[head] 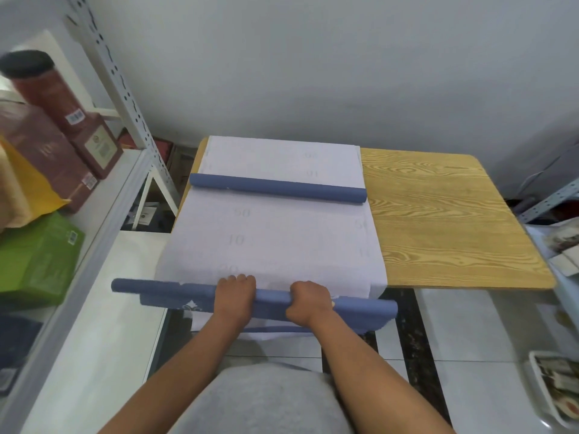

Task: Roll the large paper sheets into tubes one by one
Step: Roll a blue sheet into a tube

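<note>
Holding the long blue paper roll (269, 300) at the near edge of the wooden worktop (438, 220), I have both hands on it side by side. My left hand (235, 291) sits on top of the roll with its fingers (241, 278) curled over the far side, so they wrap the roll. My right hand (308, 300) is just beside it, and its fingers are curled round the same roll too. The roll sticks out past my hands on both sides, more to the left, and its left end hangs past the worktop edge. A loose blue flap with a white pattern (191, 305) shows under the roll near my left hand.

The roll is the near end of a big white paper sheet (272, 242) that lies flat on the left part of the worktop. Faint grey numbers show on the sheet. Some paper hangs down over the near edge, below my hands.

Farther away, a second blue rolled paper tube (279, 187) lies across the white paper, well apart from my hands. It lies almost straight across, with more white paper behind it.

On my left stands a white metal shelf (125, 195) with dark red boxes (56, 155), a red round tin with a black lid (40, 86) and a green box (37, 261).
</note>
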